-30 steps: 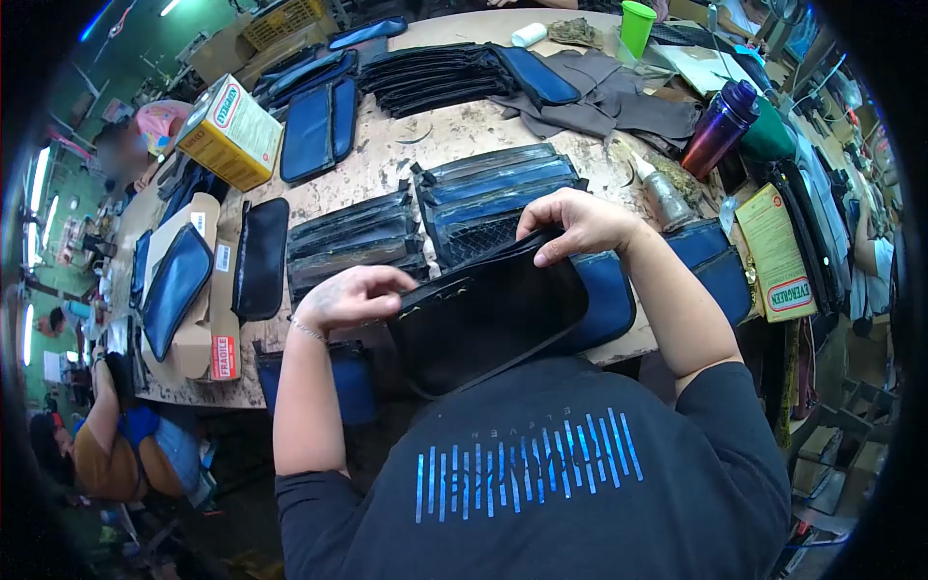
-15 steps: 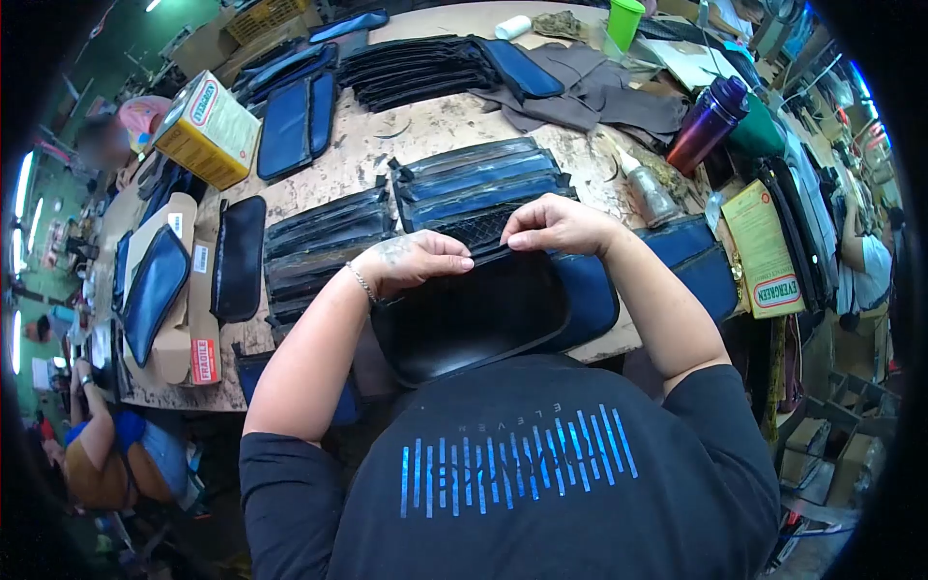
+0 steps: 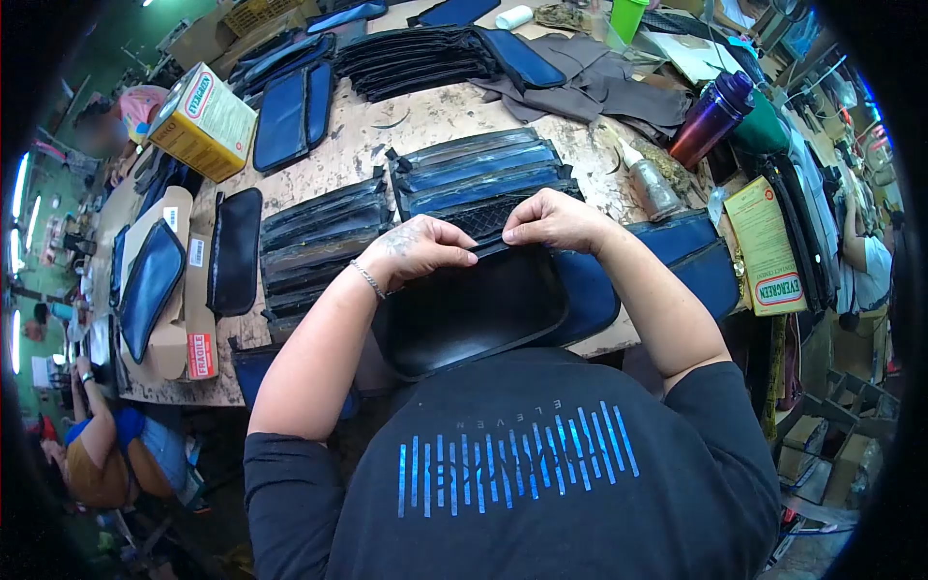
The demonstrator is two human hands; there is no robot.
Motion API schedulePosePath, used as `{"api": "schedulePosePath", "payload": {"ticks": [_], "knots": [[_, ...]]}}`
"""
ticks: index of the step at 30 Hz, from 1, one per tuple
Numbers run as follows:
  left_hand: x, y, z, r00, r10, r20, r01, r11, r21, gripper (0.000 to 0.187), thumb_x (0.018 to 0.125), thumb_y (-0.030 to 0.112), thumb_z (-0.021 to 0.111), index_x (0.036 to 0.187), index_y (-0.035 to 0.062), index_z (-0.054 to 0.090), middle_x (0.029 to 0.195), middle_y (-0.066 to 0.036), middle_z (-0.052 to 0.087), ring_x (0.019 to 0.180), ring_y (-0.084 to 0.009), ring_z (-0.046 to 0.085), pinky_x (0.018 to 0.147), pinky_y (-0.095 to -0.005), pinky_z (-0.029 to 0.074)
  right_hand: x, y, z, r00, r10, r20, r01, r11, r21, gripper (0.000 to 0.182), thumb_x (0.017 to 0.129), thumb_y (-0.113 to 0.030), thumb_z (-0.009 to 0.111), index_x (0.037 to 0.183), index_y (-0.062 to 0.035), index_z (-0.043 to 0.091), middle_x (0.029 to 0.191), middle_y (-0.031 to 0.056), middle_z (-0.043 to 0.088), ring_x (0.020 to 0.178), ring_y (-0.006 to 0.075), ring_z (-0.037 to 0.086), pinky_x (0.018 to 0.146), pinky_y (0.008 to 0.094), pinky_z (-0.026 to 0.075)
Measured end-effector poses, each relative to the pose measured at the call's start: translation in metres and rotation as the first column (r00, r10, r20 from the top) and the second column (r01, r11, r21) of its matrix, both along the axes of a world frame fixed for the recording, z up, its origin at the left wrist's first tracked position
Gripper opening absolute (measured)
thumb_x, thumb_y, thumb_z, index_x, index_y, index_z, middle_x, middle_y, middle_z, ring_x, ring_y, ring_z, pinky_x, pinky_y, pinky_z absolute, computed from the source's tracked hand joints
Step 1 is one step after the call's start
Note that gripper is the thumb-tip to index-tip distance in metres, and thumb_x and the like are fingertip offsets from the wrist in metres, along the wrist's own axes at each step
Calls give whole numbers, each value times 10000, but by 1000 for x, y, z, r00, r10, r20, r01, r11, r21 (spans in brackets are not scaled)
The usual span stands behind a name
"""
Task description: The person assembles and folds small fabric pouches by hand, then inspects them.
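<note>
A black, smooth leather-like panel with rounded corners lies at the table's front edge, close to my body. My left hand pinches its far edge between thumb and fingers. A short way to the right, my right hand pinches the same edge with thumb and forefinger. Just beyond my fingers is a quilted black piece, partly hidden by my hands. Blue pieces with black borders are laid overlapping behind it. Another blue panel shows beneath the black one on the right.
A yellow-and-white tin stands at the back left. A stack of black-edged pieces lies at the back. To the right are a glue bottle, a purple bottle and a yellow tin. A cardboard piece lies left.
Both hands keep their pinch on the panel's edge, with only a slight shift of the fingers. The whole view has tilted a little.
</note>
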State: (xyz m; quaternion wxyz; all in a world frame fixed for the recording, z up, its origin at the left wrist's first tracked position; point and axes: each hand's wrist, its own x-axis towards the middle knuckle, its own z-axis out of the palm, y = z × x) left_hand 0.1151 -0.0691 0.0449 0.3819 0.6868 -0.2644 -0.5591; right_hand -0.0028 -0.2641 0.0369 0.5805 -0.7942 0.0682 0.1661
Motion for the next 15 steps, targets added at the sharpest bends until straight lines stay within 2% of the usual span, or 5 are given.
{"api": "schedulePosePath", "payload": {"ticks": [4,6,9,13,15], "knots": [[4,-4,-4,999,-4,-47,2,999,-37,150,777,144,646,889,43,653,782,12,626,702,-55,552,654,-179,424,1,2,-1,999,-27,-18,28,999,17,135,779,-168,617,736,-42,635,629,-51,540,615,30,447,572,195,345],[6,-6,-2,988,129,-84,-125,991,54,156,783,162,638,879,39,653,795,-2,633,708,-67,563,661,-193,433,3,2,-4,985,-134,-112,150,976,155,123,760,-160,619,712,-47,632,626,-37,547,612,44,451,585,197,341],[4,-8,1,967,210,-145,-206,978,39,133,781,198,635,777,66,654,717,6,624,634,-62,546,595,-200,428,5,5,-5,969,-195,-152,216,968,132,104,735,-150,623,695,-55,631,620,-25,549,604,61,449,589,209,340],[11,-8,-11,976,149,-159,-141,988,56,120,784,185,630,776,67,649,727,4,627,649,-70,554,612,-218,443,11,4,-13,965,-214,-150,224,973,54,102,718,-149,628,679,-55,630,622,-17,555,599,71,452,590,221,343],[13,-7,-13,965,81,-251,-79,997,17,145,780,149,631,876,41,641,823,-1,636,760,-75,558,721,-207,419,11,5,-9,959,-227,-170,238,970,51,112,718,-151,627,664,-53,627,621,-17,554,595,73,450,589,221,344]]}}
